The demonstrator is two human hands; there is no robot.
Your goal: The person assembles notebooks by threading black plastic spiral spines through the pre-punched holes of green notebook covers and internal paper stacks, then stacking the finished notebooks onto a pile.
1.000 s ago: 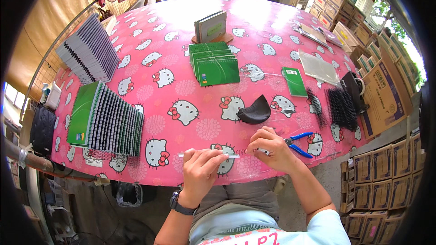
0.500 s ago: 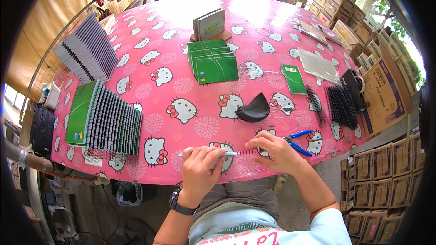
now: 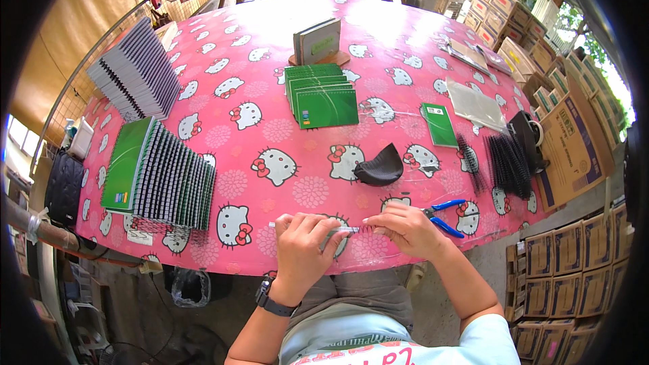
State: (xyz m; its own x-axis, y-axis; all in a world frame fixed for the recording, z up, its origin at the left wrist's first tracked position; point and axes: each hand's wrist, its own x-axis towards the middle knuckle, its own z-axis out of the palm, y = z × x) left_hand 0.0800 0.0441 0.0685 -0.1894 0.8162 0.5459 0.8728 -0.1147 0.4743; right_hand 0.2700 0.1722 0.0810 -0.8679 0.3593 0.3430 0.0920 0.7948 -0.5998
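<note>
Near the table's front edge, my left hand (image 3: 302,243) is closed around a thin pale strip, seemingly a small notebook (image 3: 347,229) seen edge-on. A dark spiral coil (image 3: 366,229) runs out of its right end. The fingertips of my right hand (image 3: 407,231) pinch this coil, close to the notebook's end. Just beyond my right hand lie blue-handled pliers (image 3: 447,206), their jaws partly hidden by it. A curved black piece (image 3: 380,166) rests on the table farther out.
Green spiral notebooks stand in a stack (image 3: 162,172) at left, with a taller stack (image 3: 135,71) behind. More green notebooks (image 3: 327,107) lie fanned mid-table before a notebook stand (image 3: 318,44). At right are black coils (image 3: 508,165), a green notebook (image 3: 439,125), clear sleeves (image 3: 476,105) and cartons (image 3: 571,138).
My right hand has come slightly closer to the notebook, and its fingers have closed on the coil, leaving less of it showing. My left hand keeps its hold. The whole view has shifted slightly.
</note>
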